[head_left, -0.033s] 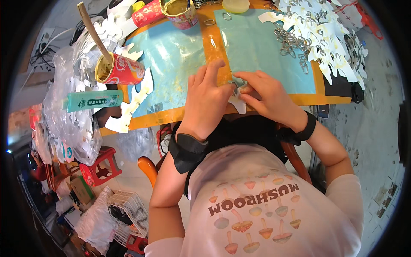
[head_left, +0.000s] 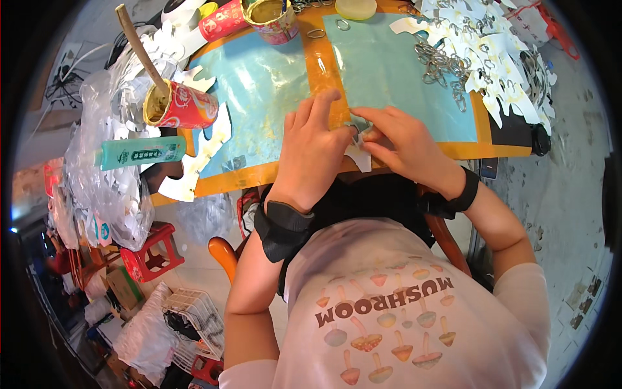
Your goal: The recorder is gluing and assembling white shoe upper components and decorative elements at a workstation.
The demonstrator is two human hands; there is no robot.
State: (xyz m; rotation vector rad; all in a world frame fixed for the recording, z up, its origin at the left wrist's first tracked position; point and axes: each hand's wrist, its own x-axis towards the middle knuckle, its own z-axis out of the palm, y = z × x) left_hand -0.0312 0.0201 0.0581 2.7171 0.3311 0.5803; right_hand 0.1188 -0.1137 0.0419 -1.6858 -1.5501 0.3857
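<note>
Working close in, right at the near edge of the counter [head_left: 447, 151]! Pinching a small white piece [head_left: 361, 159] between thumb and fingers of the right hand [head_left: 411, 144], narrow and tight. Meeting it from the other side with the left hand [head_left: 310, 146], forefinger raised, thumb right up by the piece; can't tell whether gripping or just touching there, with some fingertips hidden. Wearing black bands [head_left: 285, 227] at both wrists.

Over to the right: piled high with more white cutouts [head_left: 499, 68], just beside a tangle of metal rings [head_left: 440, 58]. Up towards the far side, past two loose rings [head_left: 315, 34] to a yellow lid [head_left: 356, 8] and an open tub [head_left: 280, 32]. Out on the left, on to a red can [head_left: 194, 107] with a wooden stick [head_left: 139, 48] in it, near a green container [head_left: 144, 152] and a larger white cutout [head_left: 206, 159].
</note>
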